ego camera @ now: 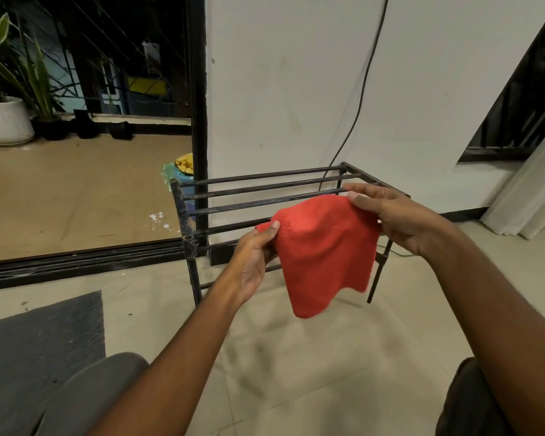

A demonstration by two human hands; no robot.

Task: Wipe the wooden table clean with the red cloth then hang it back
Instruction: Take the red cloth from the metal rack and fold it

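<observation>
My left hand (255, 256) and right hand (400, 220) pinch the soft red cloth (324, 256), probably best draped evenly over the black metal rack (258, 187).

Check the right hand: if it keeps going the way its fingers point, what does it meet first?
The right hand, pinching the red cloth, points left and slightly away. First in that line are probably the metal rack's top bars; depth is unclear, so it may pass just above them.

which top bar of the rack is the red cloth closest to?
The front top bar, nearest the person: the red cloth, held by left hand and right hand, covers its right part; the other bars lie behind.
</observation>
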